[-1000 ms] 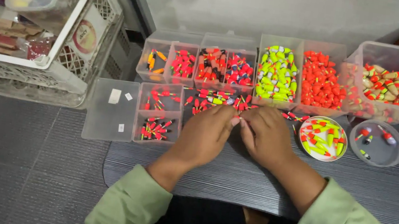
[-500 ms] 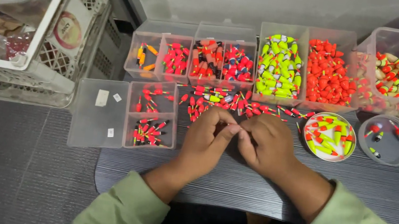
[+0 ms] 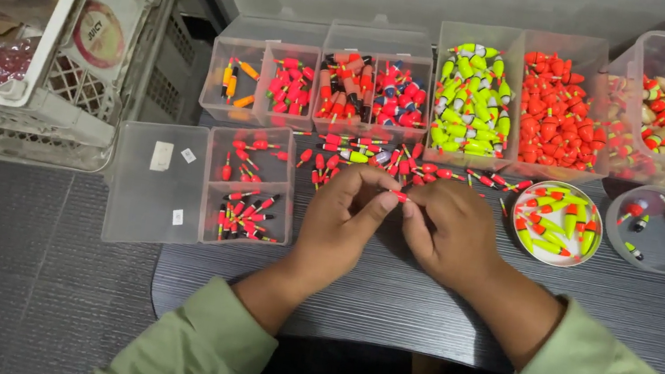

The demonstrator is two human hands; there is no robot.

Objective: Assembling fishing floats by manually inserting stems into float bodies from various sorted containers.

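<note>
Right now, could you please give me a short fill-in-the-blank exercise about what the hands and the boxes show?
1. Both hands, the left hand and the right hand, pinch one small ____ float between their fingertips.
2. The round white dish lies to the ____ of the right hand.
3. The tall box of yellow-green floats stands directly left of the box of ____ floats.

Missing words: red; right; orange-red

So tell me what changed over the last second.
Little changed. The left hand and right hand stayed together over the dark table, and their fingers now pinch a small red float between them. The sorted boxes and loose floats lie as before; only the view shifted.
</note>
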